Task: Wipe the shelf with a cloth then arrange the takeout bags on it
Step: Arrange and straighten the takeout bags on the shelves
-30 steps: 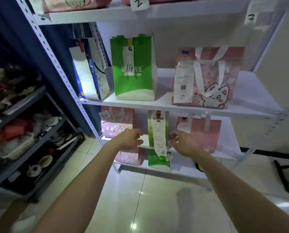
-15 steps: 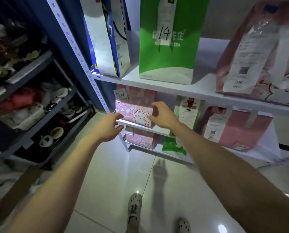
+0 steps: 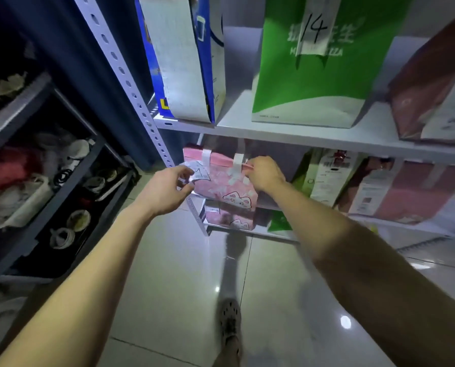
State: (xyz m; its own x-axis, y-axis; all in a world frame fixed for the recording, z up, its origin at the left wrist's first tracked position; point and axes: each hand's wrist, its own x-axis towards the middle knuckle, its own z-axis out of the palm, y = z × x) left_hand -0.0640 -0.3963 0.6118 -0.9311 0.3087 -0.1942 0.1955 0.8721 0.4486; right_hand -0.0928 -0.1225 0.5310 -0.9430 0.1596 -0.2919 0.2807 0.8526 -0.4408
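On the white rack, the pink cat bag sits at the left end of a lower tier. Half a second ago my hands only reached; now my right hand grips its top edge and my left hand pinches the paper tag at its near corner, so I judge arranging has begun

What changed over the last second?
Both hands moved left from the narrow green bag to the pink cat bag. The left hand now pinches its paper slip; the right hand grips its top edge. The green bag marked 14 and blue-and-white bag stayed on the upper shelf.
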